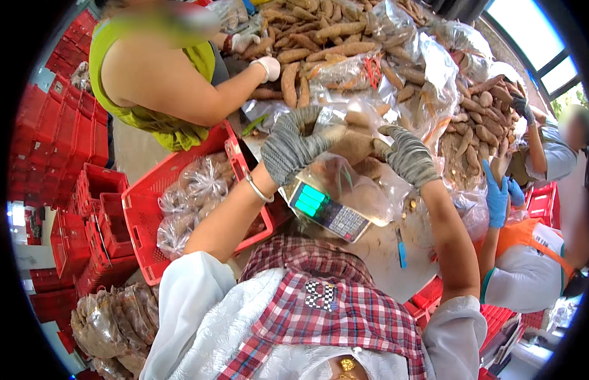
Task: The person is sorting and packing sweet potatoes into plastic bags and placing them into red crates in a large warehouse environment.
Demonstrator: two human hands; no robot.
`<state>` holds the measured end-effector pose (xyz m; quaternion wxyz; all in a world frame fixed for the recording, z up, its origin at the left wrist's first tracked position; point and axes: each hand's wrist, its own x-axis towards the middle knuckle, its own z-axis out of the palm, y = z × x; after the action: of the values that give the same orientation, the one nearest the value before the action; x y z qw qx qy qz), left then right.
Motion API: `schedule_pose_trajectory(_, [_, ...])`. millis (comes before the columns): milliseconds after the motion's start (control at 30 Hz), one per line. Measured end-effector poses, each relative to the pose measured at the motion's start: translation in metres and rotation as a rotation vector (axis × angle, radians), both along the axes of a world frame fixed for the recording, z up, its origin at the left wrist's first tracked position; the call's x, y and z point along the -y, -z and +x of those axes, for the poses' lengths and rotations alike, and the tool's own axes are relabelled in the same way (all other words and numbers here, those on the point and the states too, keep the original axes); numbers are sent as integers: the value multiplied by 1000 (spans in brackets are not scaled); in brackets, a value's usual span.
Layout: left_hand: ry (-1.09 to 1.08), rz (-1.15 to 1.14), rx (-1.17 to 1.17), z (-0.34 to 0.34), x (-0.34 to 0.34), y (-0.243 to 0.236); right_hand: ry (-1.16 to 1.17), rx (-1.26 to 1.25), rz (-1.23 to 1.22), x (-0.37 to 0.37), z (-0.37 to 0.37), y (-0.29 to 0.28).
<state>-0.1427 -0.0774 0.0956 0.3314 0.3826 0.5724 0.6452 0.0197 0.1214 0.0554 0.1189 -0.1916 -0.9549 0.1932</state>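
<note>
Grey striped knit gloves cover both my hands. Between them a clear plastic bag [332, 174] with thick brown tubers [352, 147] inside lies over a weighing scale [329, 210] with a lit green display and a keypad. My left hand [299, 144] curls its fingers and thumb round the left side of the bag. On the other side, my right hand [407, 155] closes on the bag by the tubers' right end. Loose plastic from the bag hangs over part of the scale's keypad. Some fingertips are hidden by the tubers and folds.
A heap of long brown tubers [342, 30] spreads across the far table. A red crate [137, 231] of bagged tubers stands at left, before stacked red crates [53, 130]. A blue-handled tool [401, 248] lies right of the scale. Co-workers handle tubers at far left and right.
</note>
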Motion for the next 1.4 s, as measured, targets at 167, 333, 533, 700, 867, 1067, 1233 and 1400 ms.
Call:
schedule_pose_trajectory(167, [-23,-28,-42,-1,5,7,-44,262,82,33,34,-11])
schedule_pose_trajectory(333, [-25,-57,-11,3,9,-3,-352,346,441,23,78,-9])
schedule_pose_trajectory(533, [339,162,658,-28,-11,13,-221,731,811,-31,116,-20])
schedule_pose_trajectory(700, [314,202,-197,-11,10,-65,-89,15,676,-6,83,-115])
schedule_pose_trajectory(867, [343,165,-572,-19,5,-29,205,-524,366,17,88,-85])
schedule_pose_trajectory(1067, [285,68,-688,4,-10,-47,208,-545,-857,40,74,-79])
schedule_pose_trajectory(1233, [394,-140,-680,0,-24,-38,-190,-388,312,29,46,-74])
schedule_pose_trajectory(1400, [553,12,-527,22,-57,-23,-165,-594,177,35,37,-69])
